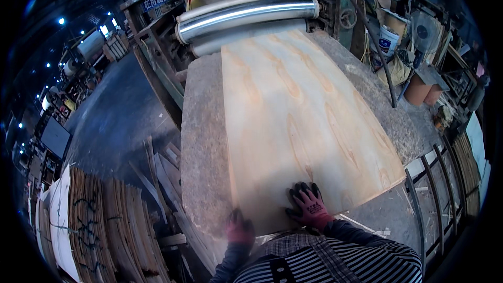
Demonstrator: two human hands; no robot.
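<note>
A large pale wood veneer sheet (293, 120) with brown grain lies on a worn, grey-brown board table. Its far end reaches the shiny metal rollers (246, 18) of a machine. My right hand (310, 208), in a pink glove with black fingertips, rests flat on the sheet's near part with its fingers spread. Beside the sheet's near left corner is my left hand (240, 229), gloved alike. Motion smears its fingers, so I cannot make out whether they grip the edge.
Bundled veneer stacks (99, 225) stand at the lower left, with loose wood strips (157, 178) beside them. Metal rails (437, 194) run along the right. Farther right are a white bucket (387, 39), a cardboard box (419, 86) and a slanting dark pole (374, 42).
</note>
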